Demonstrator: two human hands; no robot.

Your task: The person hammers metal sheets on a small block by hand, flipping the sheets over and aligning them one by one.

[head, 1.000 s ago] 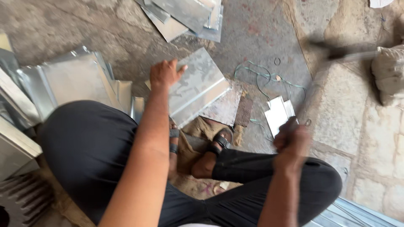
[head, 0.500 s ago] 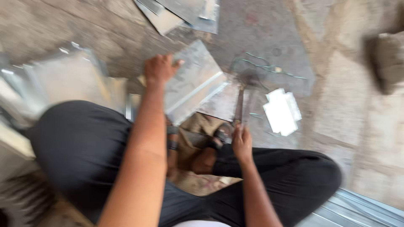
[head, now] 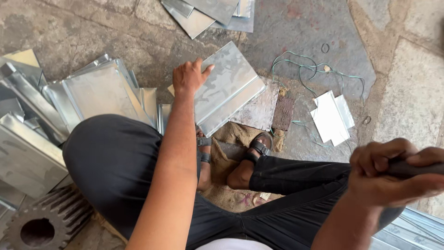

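- A folded metal sheet (head: 229, 88) lies on the stone floor (head: 300, 28) at upper centre.
- The left hand (head: 188, 76) presses on the sheet's left edge, fingers together, thumb spread.
- The right hand (head: 393, 173), lower right, is fisted round a dark handle (head: 416, 169).
- More sheets (head: 92, 92) are stacked at left; green wire (head: 305, 69) lies upper right.

Two hands — the left hand (head: 188, 76) and the right hand (head: 391, 172). One folded metal sheet (head: 226, 88) under the left hand. One dark handle (head: 411, 169) in the right fist. Two sandals (head: 260, 147). One gear wheel (head: 39, 227) at the floor's bottom-left corner. One green wire (head: 305, 69) — looped. Two small rings (head: 325, 47). The stacked sheets (head: 97, 92) at the left are too many to count.
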